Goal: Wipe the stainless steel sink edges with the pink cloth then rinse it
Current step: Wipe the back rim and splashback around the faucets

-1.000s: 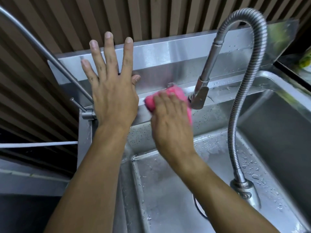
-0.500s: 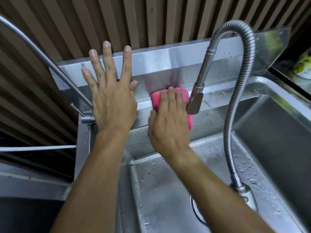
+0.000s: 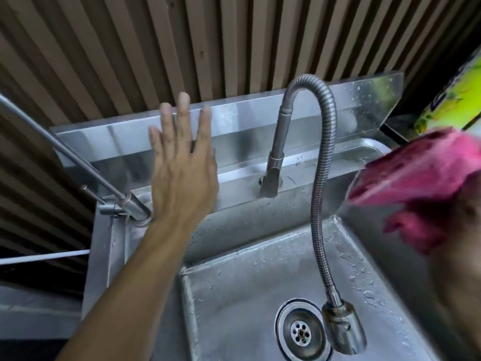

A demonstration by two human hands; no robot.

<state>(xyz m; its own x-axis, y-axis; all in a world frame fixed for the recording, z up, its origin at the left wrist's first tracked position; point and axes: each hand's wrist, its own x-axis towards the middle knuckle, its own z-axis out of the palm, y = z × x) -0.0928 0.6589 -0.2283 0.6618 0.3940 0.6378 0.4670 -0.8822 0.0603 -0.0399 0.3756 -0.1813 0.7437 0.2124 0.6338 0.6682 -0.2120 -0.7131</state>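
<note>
Resting flat on the steel backsplash (image 3: 260,126), the left hand (image 3: 182,168) has its fingers spread straight, gripping nothing. Pink cloth (image 3: 421,178) is way over at the right edge, up above the sink (image 3: 247,295) rim, bunched and pretty blurry. Right hand (image 3: 466,230) is a dark smear under it, so can't tell how it's gripping. Bendy faucet hose (image 3: 322,152) loops between them, drain (image 3: 300,333) below.

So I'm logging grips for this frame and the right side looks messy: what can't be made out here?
Head view only:
- Right hand: blurred and cut by the right edge, pink cloth covers its fingers, so the grip is unclear.
- Green-yellow packet: blurred, cut off, print unreadable.
- Left hand thumb: behind the palm.
</note>
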